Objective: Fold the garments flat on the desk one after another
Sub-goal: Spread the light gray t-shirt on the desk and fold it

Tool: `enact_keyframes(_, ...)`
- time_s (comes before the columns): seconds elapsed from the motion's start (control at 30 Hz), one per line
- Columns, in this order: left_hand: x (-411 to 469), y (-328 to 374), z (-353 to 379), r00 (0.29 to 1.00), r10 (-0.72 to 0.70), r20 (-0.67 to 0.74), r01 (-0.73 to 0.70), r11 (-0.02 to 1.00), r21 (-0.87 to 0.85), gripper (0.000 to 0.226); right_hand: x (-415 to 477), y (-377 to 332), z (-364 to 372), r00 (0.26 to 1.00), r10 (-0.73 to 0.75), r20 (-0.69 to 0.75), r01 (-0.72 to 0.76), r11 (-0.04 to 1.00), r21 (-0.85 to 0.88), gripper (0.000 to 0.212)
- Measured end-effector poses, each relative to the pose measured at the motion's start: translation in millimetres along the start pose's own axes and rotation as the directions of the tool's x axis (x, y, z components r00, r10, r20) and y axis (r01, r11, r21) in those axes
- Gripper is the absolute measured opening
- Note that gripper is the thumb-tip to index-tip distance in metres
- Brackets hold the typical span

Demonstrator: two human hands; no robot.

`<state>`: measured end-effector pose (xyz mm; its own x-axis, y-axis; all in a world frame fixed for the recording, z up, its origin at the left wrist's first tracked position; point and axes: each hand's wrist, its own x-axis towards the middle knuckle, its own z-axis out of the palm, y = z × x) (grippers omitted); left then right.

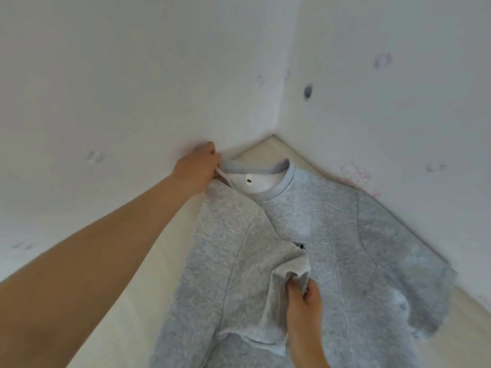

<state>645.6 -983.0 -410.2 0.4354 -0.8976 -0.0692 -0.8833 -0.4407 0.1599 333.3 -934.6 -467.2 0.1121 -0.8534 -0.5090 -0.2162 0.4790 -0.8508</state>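
In the head view, a light grey fleece sweatshirt (332,235) lay on the pale table (170,248) in the corner of the white walls (132,75). Its long axis ran from the ribbed collar (279,181) at frame centre down to the bottom edge. The left hand (198,168) gripped the shoulder fabric just left of the collar. The right hand (303,298), lower centre, clutched the end of the sleeve (265,261) folded across the chest. The unfolded sleeve (398,261) lay rightward, nearer the right hand.
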Motion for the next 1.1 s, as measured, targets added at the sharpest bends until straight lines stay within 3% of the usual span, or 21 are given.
enact_keyframes(0.1,-7,4,7,0.999,0.036,-0.039,-0.028,0.982,0.188,0.024,-2,-14,-7,0.999,0.023,0.033,-0.022,0.999,-0.031,0.023)
enact_keyframes(0.17,-11,9,16,0.97,0.242,-0.011,-0.231,0.938,0.257,0.041,-9,-27,-2,0.986,0.0,0.166,0.017,0.995,-0.096,0.042)
enact_keyframes(0.23,-12,12,24,0.918,0.389,0.071,-0.393,0.878,0.274,0.04,-12,-32,3,0.972,-0.02,0.235,0.054,0.989,-0.139,0.075)
enact_keyframes(0.33,-9,6,26,0.929,0.319,0.187,-0.363,0.881,0.303,0.024,-10,-39,7,0.968,-0.007,0.252,0.048,0.987,-0.156,0.09)
enact_keyframes(0.43,-7,1,22,0.935,0.276,0.223,-0.333,0.9,0.282,0.018,-4,-41,7,0.97,-0.019,0.242,0.087,0.958,-0.274,0.071)
enact_keyframes(0.5,-5,1,18,0.973,0.167,0.159,-0.191,0.97,0.149,0.012,0,-42,6,0.973,-0.042,0.225,0.114,0.942,-0.315,0.053)
enact_keyframes(0.57,-6,5,11,0.995,0.034,0.094,-0.039,0.998,0.048,0.012,6,-39,7,0.975,-0.062,0.214,0.124,0.949,-0.289,0.037)
enact_keyframes(0.67,-12,-1,13,0.997,-0.074,-0.004,0.074,0.996,0.059,0.015,15,-39,5,0.994,-0.063,0.085,0.072,0.991,-0.109,0.006)
enact_keyframes(0.77,-22,-11,19,0.998,-0.057,0.022,0.057,0.998,-0.006,0.015,21,-44,2,1.0,-0.02,0.016,0.02,1.0,0.0,0.014)
enact_keyframes(0.9,-27,-16,18,0.971,0.141,0.194,-0.129,0.989,-0.073,0.029,15,-44,2,0.989,-0.148,0.009,0.147,0.987,0.064,0.034)
enact_keyframes(1.03,-19,-22,18,0.973,0.109,0.202,-0.078,0.985,-0.157,0.022,7,-38,5,0.991,-0.108,0.08,0.114,0.991,-0.074,0.063)
enact_keyframes(1.1,-17,-25,15,0.981,0.082,0.176,-0.051,0.984,-0.17,0.022,14,-35,-1,0.992,-0.114,0.051,0.117,0.991,-0.065,0.053)
